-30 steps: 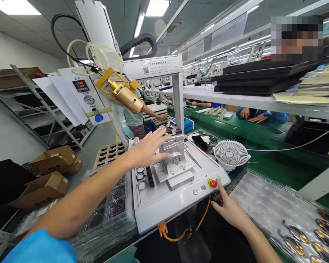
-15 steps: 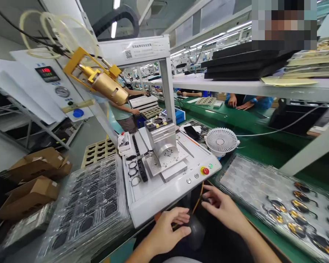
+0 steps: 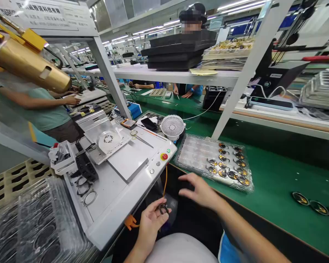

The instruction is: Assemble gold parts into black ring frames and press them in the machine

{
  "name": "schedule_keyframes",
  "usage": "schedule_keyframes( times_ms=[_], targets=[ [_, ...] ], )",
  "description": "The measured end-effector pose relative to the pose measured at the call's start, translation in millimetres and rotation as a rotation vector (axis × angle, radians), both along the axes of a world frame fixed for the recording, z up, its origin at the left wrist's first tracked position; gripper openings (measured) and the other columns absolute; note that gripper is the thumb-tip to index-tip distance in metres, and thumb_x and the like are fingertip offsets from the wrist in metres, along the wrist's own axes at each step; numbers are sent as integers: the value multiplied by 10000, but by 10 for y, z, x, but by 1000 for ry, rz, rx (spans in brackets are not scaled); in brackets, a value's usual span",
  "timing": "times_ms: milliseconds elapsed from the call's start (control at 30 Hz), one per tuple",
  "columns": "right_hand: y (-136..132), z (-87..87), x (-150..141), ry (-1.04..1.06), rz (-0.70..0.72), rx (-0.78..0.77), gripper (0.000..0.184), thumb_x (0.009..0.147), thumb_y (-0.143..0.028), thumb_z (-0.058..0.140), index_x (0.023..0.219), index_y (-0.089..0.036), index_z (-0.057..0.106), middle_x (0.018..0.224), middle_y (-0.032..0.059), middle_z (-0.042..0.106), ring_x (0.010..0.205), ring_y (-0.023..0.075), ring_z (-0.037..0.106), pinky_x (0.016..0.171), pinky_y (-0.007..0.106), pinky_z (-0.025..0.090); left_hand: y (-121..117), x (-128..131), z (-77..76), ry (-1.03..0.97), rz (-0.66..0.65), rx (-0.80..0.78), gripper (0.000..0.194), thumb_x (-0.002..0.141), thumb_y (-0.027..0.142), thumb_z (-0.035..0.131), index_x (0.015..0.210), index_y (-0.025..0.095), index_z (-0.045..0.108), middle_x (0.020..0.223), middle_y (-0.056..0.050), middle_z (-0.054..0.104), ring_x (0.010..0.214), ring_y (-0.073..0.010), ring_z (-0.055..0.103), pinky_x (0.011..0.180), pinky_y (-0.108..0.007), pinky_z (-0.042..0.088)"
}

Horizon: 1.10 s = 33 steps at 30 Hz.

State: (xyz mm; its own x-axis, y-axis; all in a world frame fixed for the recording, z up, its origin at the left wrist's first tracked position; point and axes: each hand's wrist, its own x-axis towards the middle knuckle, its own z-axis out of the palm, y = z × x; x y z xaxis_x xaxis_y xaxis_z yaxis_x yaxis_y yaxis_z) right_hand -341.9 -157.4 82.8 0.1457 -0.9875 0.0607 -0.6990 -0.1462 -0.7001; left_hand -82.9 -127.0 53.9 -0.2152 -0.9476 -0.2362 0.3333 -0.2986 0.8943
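My left hand point(image 3: 151, 225) is raised in front of me, its fingers pinching a small dark ring point(image 3: 163, 209) that looks like an eyewear rim part. My right hand point(image 3: 200, 190) hangs open over the front edge of the green workbench point(image 3: 274, 193), holding nothing. Nearest to it lies a clear plastic tray point(image 3: 181, 155) of gold-and-black eyewear parts. To my left stands a white benchtop dispensing machine point(image 3: 120, 204), with several similar dark rings point(image 3: 84, 190) lying on its base.
A gold syringe barrel point(image 3: 27, 65) hangs at upper left. A white fan point(image 3: 172, 127) stands behind the machine. Loose eyewear parts point(image 3: 315, 207) lie at right. A co-worker point(image 3: 44, 113) stands at left, and another person's hands point(image 3: 186, 94) work at the far bench.
The view has swung to the right. My left hand has risen and now pinches the dark ring. My right hand has moved right, towards the tray.
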Motion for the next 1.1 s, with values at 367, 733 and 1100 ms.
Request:
schedule_keyframes(
  times_ms=[367, 733, 1100],
  targets=[
    [-571, 215, -1265, 737, -296, 322, 244, 916, -109, 632, 1139, -78, 724, 1053, 245, 696, 1025, 382, 687, 795, 373, 510, 103, 129, -62, -68, 25, 13, 561, 649, 403, 949, 1110, 149, 754, 1118, -170, 753, 1093, -302, 719, 1001, -395, 551],
    [-450, 210, -1340, 519, -399, 170, 327, 913, -130, 496, 1169, -61, 687, 1006, 232, 701, 987, 380, 689, 858, 449, 524, 143, 231, -104, -59, -46, 17, 537, 727, 358, 910, 1163, 142, 683, 1154, -178, 734, 1126, -296, 702, 1052, -422, 520],
    [207, 84, 732, -1037, -26, 231, 485, 869, -441, 729, 1275, -253, 542, 956, 4, 549, 679, 150, 651, 616, 320, 638, 136, 140, 366, 56, -415, -209, 876, 654, 375, 960, 1433, 277, 573, 1674, -192, 167, 1046, -314, 725, 899, -421, 586]
  ],
)
